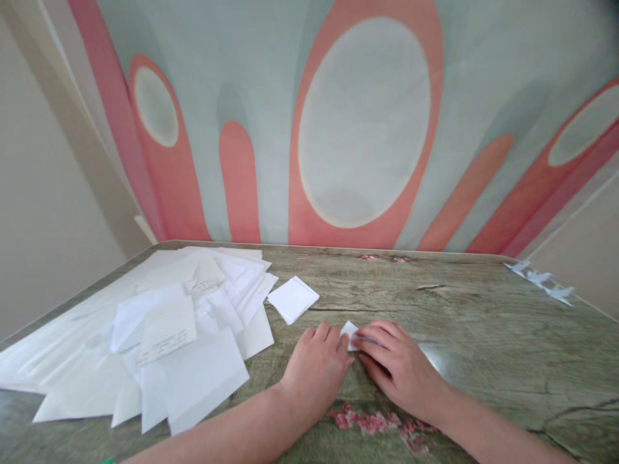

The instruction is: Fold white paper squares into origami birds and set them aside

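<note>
A small folded piece of white paper [350,336] lies on the table between my hands, partly hidden by my fingers. My left hand [320,362] is closed, its bent fingers pressing on the paper's left side. On the other side, my right hand [397,362] is closed too, with fingertips and thumb at the paper's right edge. Just beyond my left hand sits a small stack of square white sheets [293,299], turned cornerwise.
A large spread pile of white papers [203,377], some with printed lines, covers the table's left side. Several folded white paper figures [539,278] stand at the far right edge. Behind the wood-patterned table [474,309] rises a wall with a pink and grey-green pattern [271,193].
</note>
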The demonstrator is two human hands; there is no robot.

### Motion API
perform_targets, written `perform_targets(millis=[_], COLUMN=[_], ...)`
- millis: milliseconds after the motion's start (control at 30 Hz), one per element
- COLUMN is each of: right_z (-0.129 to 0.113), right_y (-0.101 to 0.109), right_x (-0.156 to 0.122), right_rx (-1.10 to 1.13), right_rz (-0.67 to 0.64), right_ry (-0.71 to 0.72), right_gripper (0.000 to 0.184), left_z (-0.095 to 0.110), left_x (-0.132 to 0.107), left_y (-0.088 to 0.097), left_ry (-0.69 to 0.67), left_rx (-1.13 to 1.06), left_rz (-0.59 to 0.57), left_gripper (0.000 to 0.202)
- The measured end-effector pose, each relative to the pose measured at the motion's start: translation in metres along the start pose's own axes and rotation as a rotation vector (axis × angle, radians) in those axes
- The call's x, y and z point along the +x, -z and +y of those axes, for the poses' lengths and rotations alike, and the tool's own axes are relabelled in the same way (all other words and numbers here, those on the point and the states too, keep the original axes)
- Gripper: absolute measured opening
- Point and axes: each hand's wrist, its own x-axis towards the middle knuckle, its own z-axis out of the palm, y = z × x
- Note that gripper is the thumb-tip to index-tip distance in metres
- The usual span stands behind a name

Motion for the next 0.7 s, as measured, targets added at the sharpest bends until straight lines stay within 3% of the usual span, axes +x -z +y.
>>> perform_targets(millis=[267,700], right_z=[0.0004,0.0022], right_y=[-0.0036,-0.0056], right_x=[-0.0017,-0.0032], right_rx=[0.048,-0.017], right_rz=[-0.027,0.037], right_ry=[-0.037,-0.069], right_gripper=[0.032,0.025], left_z=[0.0001,-0.0009], left_x=[-0.0005,0.0002], left_y=[-0.0035,-0.0094], left_ry=[-0.004,-0.070], left_rx=[0.013,-0.008], left_rz=[0.019,0.047], left_gripper=[0.031,0.030])
